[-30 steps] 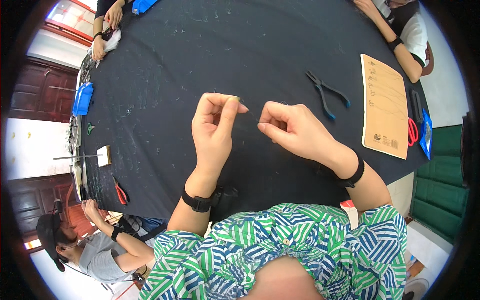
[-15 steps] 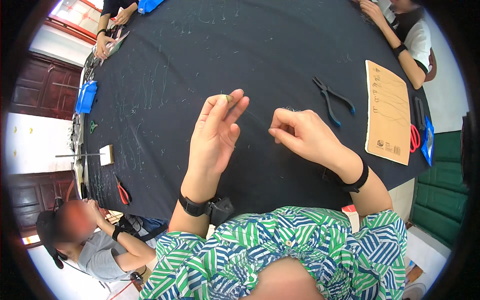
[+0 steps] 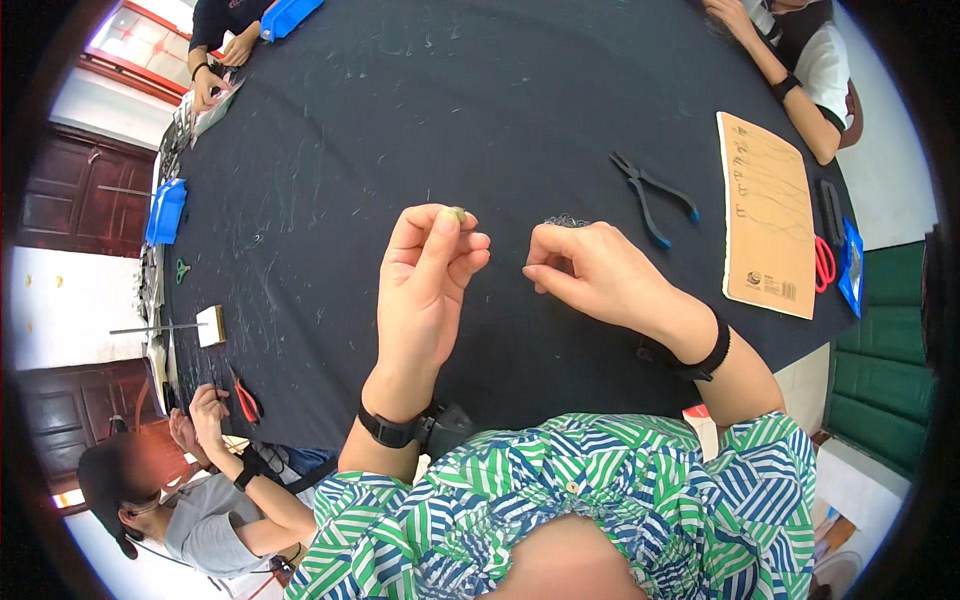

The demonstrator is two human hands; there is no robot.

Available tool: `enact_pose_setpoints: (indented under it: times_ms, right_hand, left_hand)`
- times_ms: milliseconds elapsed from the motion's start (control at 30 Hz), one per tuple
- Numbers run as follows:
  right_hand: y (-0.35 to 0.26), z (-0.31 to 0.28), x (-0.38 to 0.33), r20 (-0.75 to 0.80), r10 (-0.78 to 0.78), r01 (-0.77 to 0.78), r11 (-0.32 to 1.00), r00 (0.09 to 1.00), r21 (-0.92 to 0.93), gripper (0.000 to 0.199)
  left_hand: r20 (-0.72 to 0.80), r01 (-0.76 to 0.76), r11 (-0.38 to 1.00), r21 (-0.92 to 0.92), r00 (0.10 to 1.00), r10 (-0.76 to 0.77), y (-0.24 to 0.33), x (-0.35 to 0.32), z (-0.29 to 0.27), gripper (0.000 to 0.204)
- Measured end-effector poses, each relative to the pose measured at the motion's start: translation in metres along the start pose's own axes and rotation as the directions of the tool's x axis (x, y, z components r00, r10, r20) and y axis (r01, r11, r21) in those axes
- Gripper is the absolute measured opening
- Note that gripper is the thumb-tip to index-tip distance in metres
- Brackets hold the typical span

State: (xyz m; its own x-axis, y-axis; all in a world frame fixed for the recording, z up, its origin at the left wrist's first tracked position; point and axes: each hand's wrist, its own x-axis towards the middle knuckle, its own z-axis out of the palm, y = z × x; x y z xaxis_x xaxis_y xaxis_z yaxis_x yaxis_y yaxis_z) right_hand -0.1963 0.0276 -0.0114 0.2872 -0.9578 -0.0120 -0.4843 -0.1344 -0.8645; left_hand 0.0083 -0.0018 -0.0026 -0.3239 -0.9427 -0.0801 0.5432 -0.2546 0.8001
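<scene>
My left hand is raised over the black cloth, thumb and forefinger pinched on a small yellow-green piece; its exact kind is too small to make out. To its right, my right hand has its thumb and forefinger pressed together. Whatever it may hold is too fine to tell. Just beyond its knuckles lies a small tangle of thin dark wire or thread. The two hands are apart. Nearest on the right is a pair of pliers, dark with blue handle ends, its jaws pointing away from me.
A brown card with thin dark strands lies right, beside red-handled scissors and a blue packet. Red-handled pliers and a blue tray are left. Bits of thread dot the black cloth. Other people sit around the table.
My left hand has come slightly lower and curled its fingers more around the small piece. My right hand has shifted slightly left. The person at lower left has lowered their hands toward the table.
</scene>
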Motion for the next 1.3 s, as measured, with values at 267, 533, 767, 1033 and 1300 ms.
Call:
enact_pose_setpoints:
  times_ms: [267,533,767,1033,1300]
  right_hand:
    - [0.002,-0.001,0.0,0.008,-0.038,0.038,0.999,0.999,-0.035,0.014]
    - [-0.002,-0.015,-0.001,0.164,0.011,-0.038,0.986,0.986,0.165,0.016]
    - [0.004,-0.062,-0.007,-0.31,-0.082,-0.044,0.924,0.947,-0.379,0.029]
    - [0.034,-0.065,-0.024,-0.382,0.106,-0.365,0.603,0.918,-0.709,0.032]
    - [0.006,-0.058,-0.007,-0.269,-0.103,-0.012,0.919,0.958,-0.394,0.017]
  left_hand:
    - [-0.043,-0.037,0.996,0.086,0.998,0.041,-0.002,-0.001,0.004,0.008]
    - [-0.039,-0.113,0.961,0.251,0.991,0.126,-0.005,0.009,-0.003,0.009]
    - [-0.017,-0.206,0.813,0.545,0.966,0.257,0.007,0.014,-0.016,0.011]
    - [-0.003,-0.19,0.806,0.56,0.973,0.232,0.007,0.015,-0.016,0.01]
    - [0.037,-0.198,0.757,0.623,0.974,0.225,0.012,0.011,-0.018,0.01]
